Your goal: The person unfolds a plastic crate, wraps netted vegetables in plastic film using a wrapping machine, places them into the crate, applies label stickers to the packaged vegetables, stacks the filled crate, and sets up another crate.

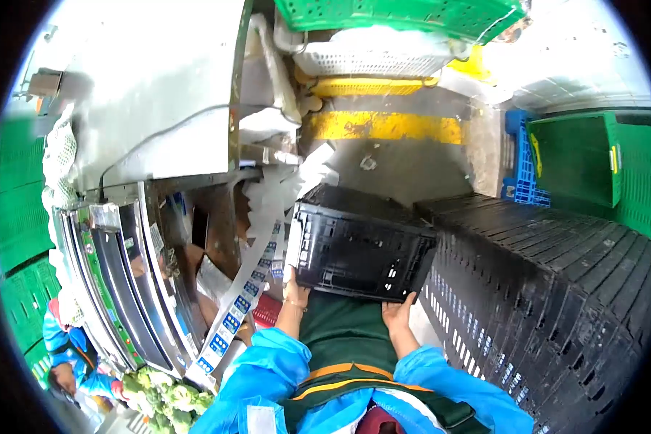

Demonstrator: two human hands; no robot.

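Blue sleeves (257, 365), black crate (358, 253) crosswise

At far right, a green box (575, 160) beside a blue pallet (526, 189). Far in the middle, a green crate (405, 18) by a white basket (376, 64), and a yellow stripe (383, 126) on the floor. Near left, leafy vegetables (163, 401) just beside another person's blue sleeve (88, 365).
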